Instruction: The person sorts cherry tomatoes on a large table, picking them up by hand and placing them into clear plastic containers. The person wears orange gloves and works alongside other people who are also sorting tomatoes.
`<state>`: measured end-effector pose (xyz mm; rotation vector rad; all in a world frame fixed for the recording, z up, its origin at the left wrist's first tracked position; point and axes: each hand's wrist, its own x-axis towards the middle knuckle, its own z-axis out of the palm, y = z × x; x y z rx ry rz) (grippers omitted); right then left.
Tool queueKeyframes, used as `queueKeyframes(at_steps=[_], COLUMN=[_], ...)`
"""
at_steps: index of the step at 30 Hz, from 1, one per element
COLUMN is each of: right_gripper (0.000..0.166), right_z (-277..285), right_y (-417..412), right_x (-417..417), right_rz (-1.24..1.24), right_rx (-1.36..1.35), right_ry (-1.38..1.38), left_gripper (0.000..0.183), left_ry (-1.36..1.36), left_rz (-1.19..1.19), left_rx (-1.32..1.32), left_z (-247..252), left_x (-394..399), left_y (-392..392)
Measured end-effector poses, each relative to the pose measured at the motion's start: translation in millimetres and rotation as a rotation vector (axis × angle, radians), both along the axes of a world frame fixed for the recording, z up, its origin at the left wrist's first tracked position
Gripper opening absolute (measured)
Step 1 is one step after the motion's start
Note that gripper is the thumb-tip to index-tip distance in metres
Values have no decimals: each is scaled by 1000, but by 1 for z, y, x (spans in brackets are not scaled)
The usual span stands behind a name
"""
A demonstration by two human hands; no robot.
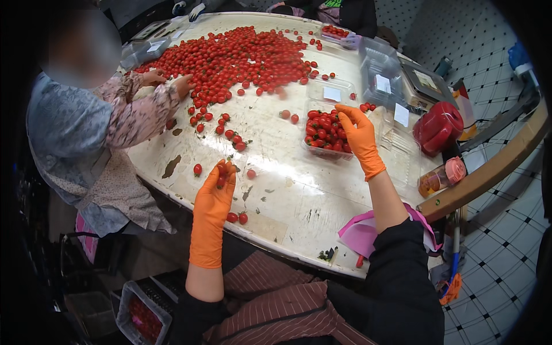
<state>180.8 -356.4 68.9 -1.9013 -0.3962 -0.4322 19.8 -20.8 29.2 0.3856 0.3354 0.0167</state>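
My left hand (215, 189), in an orange glove, is palm up above the near part of the white table with red cherry tomatoes (221, 176) in its curled fingers. My right hand (360, 136), gloved alike, is over the right edge of a clear plastic clamshell box (330, 152) that holds many cherry tomatoes (325, 129). Its fingertips are at the tomatoes; whether it grips one cannot be told. The box's lid stands open behind, with a white label (331, 94). A large heap of cherry tomatoes (241, 60) covers the table's far left, and loose ones lie around my left hand.
A co-worker's hands (183, 86) are at the heap on the left; others work across the table. Stacked clear boxes (379, 64), a scale (424, 82), a red kettle (439, 128) and a pink-lidded jar (442, 177) stand right. Below left is a lined bin (144, 312) with tomatoes.
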Motion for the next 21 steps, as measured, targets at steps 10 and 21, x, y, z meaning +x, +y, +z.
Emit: queueKeyframes(at_steps=[10, 21], right_gripper=[28, 31], right_z=[-20, -24], right_y=[4, -3], right_x=[21, 24], right_rz=[-149, -242], right_rx=[-630, -729], right_ry=[-106, -242], left_gripper=[36, 39], left_ry=[-67, -65], left_rz=[-56, -69], left_rx=[2, -104], left_z=[5, 6], left_x=[-7, -4], left_y=[-2, -2])
